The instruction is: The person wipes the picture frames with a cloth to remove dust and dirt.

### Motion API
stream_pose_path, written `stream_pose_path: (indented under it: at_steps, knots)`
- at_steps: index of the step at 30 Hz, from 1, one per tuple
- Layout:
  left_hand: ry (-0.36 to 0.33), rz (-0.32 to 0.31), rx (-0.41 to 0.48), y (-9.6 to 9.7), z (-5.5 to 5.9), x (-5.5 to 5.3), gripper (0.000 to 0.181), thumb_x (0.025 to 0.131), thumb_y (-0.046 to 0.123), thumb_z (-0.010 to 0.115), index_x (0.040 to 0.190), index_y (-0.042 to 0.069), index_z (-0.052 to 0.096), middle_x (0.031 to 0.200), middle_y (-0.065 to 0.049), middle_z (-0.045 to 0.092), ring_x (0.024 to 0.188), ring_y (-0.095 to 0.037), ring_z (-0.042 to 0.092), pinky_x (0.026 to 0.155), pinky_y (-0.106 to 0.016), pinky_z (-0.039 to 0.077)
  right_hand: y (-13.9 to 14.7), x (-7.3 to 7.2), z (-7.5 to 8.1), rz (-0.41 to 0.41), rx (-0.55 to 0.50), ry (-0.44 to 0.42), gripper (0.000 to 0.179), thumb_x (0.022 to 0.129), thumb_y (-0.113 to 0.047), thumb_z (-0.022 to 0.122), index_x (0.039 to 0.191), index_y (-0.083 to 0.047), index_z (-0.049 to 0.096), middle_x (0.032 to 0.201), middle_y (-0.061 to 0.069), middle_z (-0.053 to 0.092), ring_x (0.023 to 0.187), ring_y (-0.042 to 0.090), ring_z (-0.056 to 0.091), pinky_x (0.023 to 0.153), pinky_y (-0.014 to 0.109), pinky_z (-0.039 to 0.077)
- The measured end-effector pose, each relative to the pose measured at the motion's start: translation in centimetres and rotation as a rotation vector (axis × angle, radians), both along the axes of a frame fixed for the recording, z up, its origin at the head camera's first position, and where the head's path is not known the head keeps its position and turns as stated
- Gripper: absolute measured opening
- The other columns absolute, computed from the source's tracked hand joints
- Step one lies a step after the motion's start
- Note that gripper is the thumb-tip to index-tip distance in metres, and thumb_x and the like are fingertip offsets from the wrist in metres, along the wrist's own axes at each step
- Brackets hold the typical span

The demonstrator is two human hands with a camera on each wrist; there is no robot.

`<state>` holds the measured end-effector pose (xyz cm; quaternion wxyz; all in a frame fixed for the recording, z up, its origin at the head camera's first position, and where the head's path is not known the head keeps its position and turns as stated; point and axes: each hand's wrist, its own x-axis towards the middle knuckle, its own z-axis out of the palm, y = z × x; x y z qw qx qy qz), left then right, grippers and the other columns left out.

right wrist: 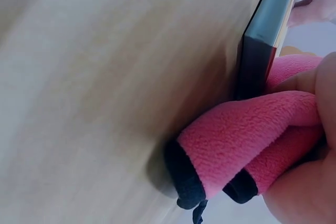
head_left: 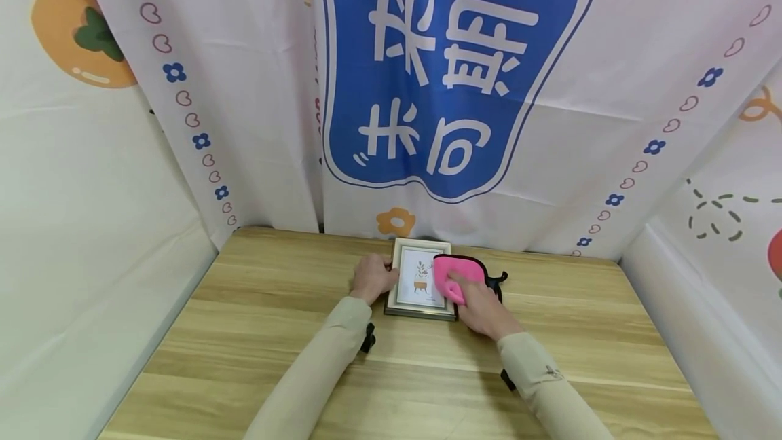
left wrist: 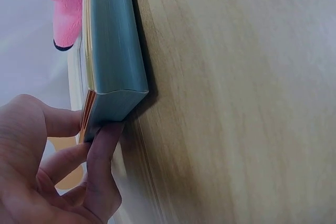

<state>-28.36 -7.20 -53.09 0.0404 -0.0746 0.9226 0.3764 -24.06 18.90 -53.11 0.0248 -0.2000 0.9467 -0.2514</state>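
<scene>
A picture frame (head_left: 421,290) with a light border and a potted-plant print lies face up toward the back of the wooden table. My left hand (head_left: 371,279) grips its left side; in the left wrist view, the thumb is on the front and bent fingers are at the frame's side (left wrist: 118,51). A pink fleecy cloth (head_left: 449,271) with black edging is bunched in my right hand (head_left: 482,307) over the frame's right part. In the right wrist view, the folded cloth (right wrist: 236,135) hangs beside the frame's corner, its black hem close to the tabletop.
The wood-grain table (head_left: 275,311) reaches back to a white printed curtain (head_left: 269,121) with a large blue panel (head_left: 421,175), directly behind the frame. White walls stand left (head_left: 98,223) and right (head_left: 690,304). A black loop (head_left: 497,279) sticks out from the cloth.
</scene>
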Motion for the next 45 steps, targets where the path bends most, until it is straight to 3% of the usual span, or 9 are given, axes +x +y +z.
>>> stream_pose_path:
  at_steps: [8,11,15,27,34,38,41,43,45]
  knots:
    - [-0.009,0.012,-0.004,0.2,0.2,-0.4,0.035,0.099,0.024,0.069,0.131,0.011,0.077,0.132,-0.01,0.074,0.094,-0.022,0.066,0.069,-0.032,0.053,0.3,1.4,0.8,0.018,-0.003,-0.006,0.077,0.086,0.009,0.054,0.161,-0.006,0.045,0.08,0.006,0.045,0.064,0.015,0.034,0.089,0.045,0.046]
    - [-0.016,0.015,-0.004,0.3,0.3,-0.4,0.035,0.1,0.026,0.069,0.131,0.011,0.076,0.134,-0.01,0.074,0.095,-0.022,0.067,0.069,-0.032,0.054,0.5,1.9,0.7,0.022,0.001,0.006,0.075,0.087,0.01,0.054,0.16,-0.005,0.047,0.118,0.015,0.07,0.083,0.022,0.052,0.098,0.048,0.05]
    - [-0.022,0.013,0.003,0.5,0.3,-0.4,0.036,0.1,0.026,0.07,0.132,0.011,0.076,0.134,-0.009,0.074,0.096,-0.022,0.068,0.069,-0.032,0.055,0.7,2.5,0.5,0.033,0.001,0.021,0.071,0.089,0.009,0.054,0.158,-0.005,0.05,0.161,0.012,0.053,0.115,0.026,0.06,0.114,0.054,0.048]
    - [0.011,-0.012,-0.009,0.3,-0.1,-0.5,0.021,0.098,0.02,0.068,0.104,0.008,0.084,0.087,-0.007,0.073,0.064,-0.016,0.055,0.051,-0.026,0.038,0.6,4.5,0.5,0.056,-0.017,0.008,0.068,0.092,0.012,0.054,0.158,-0.005,0.05,0.162,0.013,0.052,0.148,0.039,0.05,0.121,0.056,0.041]
    - [0.016,-0.008,0.003,0.2,0.0,-0.5,0.033,0.099,0.021,0.068,0.128,0.008,0.078,0.121,-0.012,0.077,0.072,-0.018,0.063,0.053,-0.027,0.044,0.6,5.6,0.5,0.039,-0.032,-0.005,0.07,0.092,0.012,0.052,0.159,-0.007,0.049,0.162,0.008,0.053,0.149,0.036,0.049,0.121,0.055,0.04]
    - [0.026,-0.016,0.01,0.1,0.0,-0.4,0.031,0.098,0.02,0.068,0.124,0.007,0.08,0.11,-0.011,0.078,0.069,-0.018,0.061,0.052,-0.028,0.043,0.8,6.2,0.6,0.04,-0.053,-0.014,0.073,0.089,0.014,0.051,0.158,-0.007,0.051,0.161,0.007,0.054,0.148,0.036,0.051,0.12,0.056,0.041]
    - [0.024,-0.018,0.025,0.1,-0.2,-0.3,0.02,0.097,0.018,0.068,0.102,0.006,0.083,0.085,-0.006,0.073,0.059,-0.015,0.053,0.048,-0.027,0.038,1.1,6.6,0.8,0.057,-0.083,-0.022,0.04,0.087,0.014,0.048,0.118,-0.001,0.069,0.157,0.007,0.058,0.141,0.031,0.058,0.112,0.049,0.05]
    - [0.017,-0.021,0.033,0.0,-0.3,-0.4,0.021,0.097,0.016,0.066,0.081,0.007,0.077,0.067,-0.002,0.061,0.053,-0.013,0.046,0.046,-0.026,0.032,1.4,6.8,1.0,0.081,-0.103,-0.01,0.02,0.088,0.014,0.048,0.082,-0.005,0.051,0.153,0.008,0.062,0.139,0.03,0.06,0.109,0.045,0.051]
    - [0.014,-0.025,0.037,0.0,-0.5,-0.4,0.033,0.097,0.014,0.065,0.064,0.01,0.063,0.056,0.002,0.048,0.049,-0.011,0.039,0.045,-0.026,0.027,1.8,6.9,1.3,0.099,-0.121,-0.018,0.036,0.088,0.014,0.049,0.077,-0.013,0.027,0.147,0.004,0.067,0.128,0.022,0.066,0.098,0.037,0.052]
